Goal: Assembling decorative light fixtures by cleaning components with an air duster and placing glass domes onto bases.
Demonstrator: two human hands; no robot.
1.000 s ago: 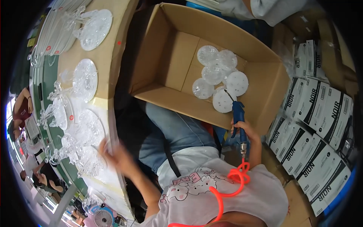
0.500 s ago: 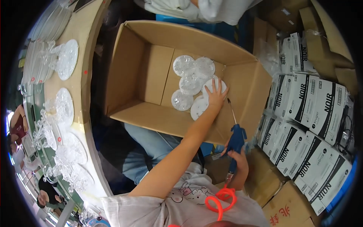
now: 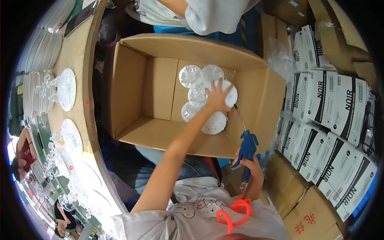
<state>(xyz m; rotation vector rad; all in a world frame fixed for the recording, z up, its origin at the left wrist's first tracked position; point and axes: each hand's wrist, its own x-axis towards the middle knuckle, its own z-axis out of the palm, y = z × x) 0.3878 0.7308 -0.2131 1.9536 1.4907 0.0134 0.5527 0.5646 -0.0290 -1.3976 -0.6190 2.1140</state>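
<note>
Inside the open cardboard box (image 3: 160,78) my left hand (image 3: 216,98) rests on a round white disc (image 3: 229,95), fingers spread over its face. The disc looks slightly tilted. Around it lie several round pieces with clear, shiny parts, such as the upper-left clear piece (image 3: 190,76), and another white disc (image 3: 214,124) below my wrist. My right hand (image 3: 251,164) grips a blue air blow gun (image 3: 248,149) by its handle. Its thin metal nozzle points up into the box, with the tip near the disc's lower right edge. A coiled orange-red hose (image 3: 245,205) runs from the gun's lower end.
At the left, a workbench (image 3: 82,76) carries clear pieces on round bases (image 3: 67,90) and stacked clear plates (image 3: 38,90). Wrapped white-and-black cartons (image 3: 334,104) are piled at the right. Another person's light sleeve (image 3: 212,16) is beyond the box; more people appear far left.
My left hand has shifted left across the disc, and the disc now looks more tilted. The blow gun's tip is closer to the disc's edge. The whole view has shifted a little.
</note>
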